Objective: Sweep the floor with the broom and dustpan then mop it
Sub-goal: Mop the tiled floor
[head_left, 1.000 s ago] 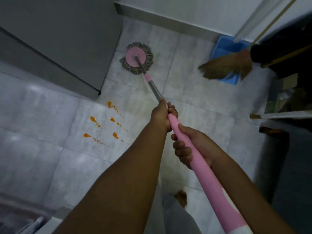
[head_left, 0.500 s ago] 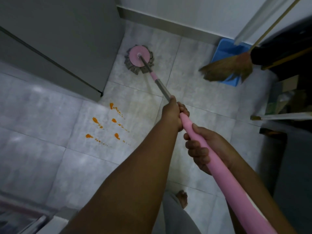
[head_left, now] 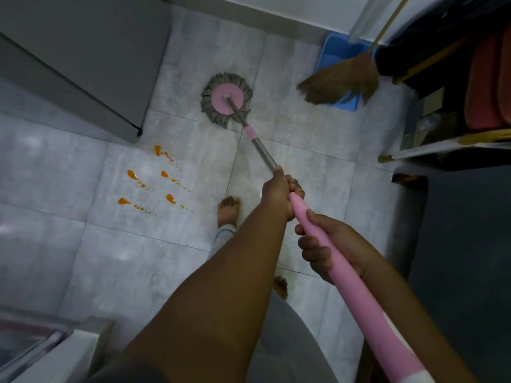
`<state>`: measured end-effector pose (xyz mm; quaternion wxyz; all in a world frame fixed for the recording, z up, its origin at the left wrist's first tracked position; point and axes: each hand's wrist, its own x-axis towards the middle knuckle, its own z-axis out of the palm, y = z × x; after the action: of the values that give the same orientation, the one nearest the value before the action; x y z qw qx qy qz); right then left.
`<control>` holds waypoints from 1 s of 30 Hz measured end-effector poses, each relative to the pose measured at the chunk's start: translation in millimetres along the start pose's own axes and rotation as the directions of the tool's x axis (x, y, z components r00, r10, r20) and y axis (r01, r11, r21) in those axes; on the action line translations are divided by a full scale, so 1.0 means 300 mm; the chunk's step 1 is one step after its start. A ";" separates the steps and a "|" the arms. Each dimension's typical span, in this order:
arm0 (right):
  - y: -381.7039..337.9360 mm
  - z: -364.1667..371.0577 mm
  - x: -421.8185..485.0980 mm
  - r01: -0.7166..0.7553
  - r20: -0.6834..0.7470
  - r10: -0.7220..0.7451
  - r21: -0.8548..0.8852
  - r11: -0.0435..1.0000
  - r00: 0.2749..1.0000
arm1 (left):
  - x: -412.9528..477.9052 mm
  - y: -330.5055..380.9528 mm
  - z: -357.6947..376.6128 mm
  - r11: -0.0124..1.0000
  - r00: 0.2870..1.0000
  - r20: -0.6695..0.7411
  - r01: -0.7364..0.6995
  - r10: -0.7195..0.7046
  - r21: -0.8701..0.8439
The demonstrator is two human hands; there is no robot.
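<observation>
A mop with a round pink disc and grey strands lies flat on the grey tiled floor ahead of me. Its metal shaft runs back into a pink handle. My left hand grips the pole where metal meets pink. My right hand grips the pink handle just behind it. Orange spill drops mark the tile to the left of the mop. A straw broom leans over a blue dustpan at the back right.
A grey cabinet fills the upper left, its corner near the spill. A dark shelf with red items stands on the right. My bare feet stand on the tiles below the mop. A white box edge sits lower left.
The mop head has been drawn away from the cabinet toward the middle of the floor. Both hands keep the same hold. My left foot has stepped forward into view.
</observation>
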<state>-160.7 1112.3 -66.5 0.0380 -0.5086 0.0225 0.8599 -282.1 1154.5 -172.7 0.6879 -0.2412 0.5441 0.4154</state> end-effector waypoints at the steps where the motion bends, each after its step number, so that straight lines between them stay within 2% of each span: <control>1: -0.017 0.019 0.020 -0.002 -0.004 0.002 -0.016 1.000 1.000 | 0.008 0.028 0.000 1.000 1.000 0.003 -0.006 0.006 -0.003; 9: -0.288 0.302 0.273 -0.004 -0.023 0.002 -0.092 0.996 1.000 | 0.132 0.477 0.033 0.992 0.998 0.005 -0.061 0.062 -0.112; 17: -0.578 0.540 0.493 0.046 -0.008 -0.048 -0.164 0.985 0.999 | 0.286 0.887 0.101 0.991 0.997 -0.012 -0.072 0.071 -0.111; 23: -0.600 0.522 0.518 0.062 -0.004 -0.063 -0.149 0.987 0.998 | 0.319 0.896 0.115 0.990 0.996 -0.004 -0.086 0.086 -0.109; 30: -0.440 0.393 0.407 0.045 -0.036 -0.050 -0.129 0.991 0.998 | 0.245 0.670 0.078 0.994 0.998 -0.003 -0.069 0.069 -0.089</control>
<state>-310.5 1258.1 -116.8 0.0253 -0.5272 -0.0442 0.8482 -432.1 1303.7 -211.3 0.6618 -0.2528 0.5327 0.4629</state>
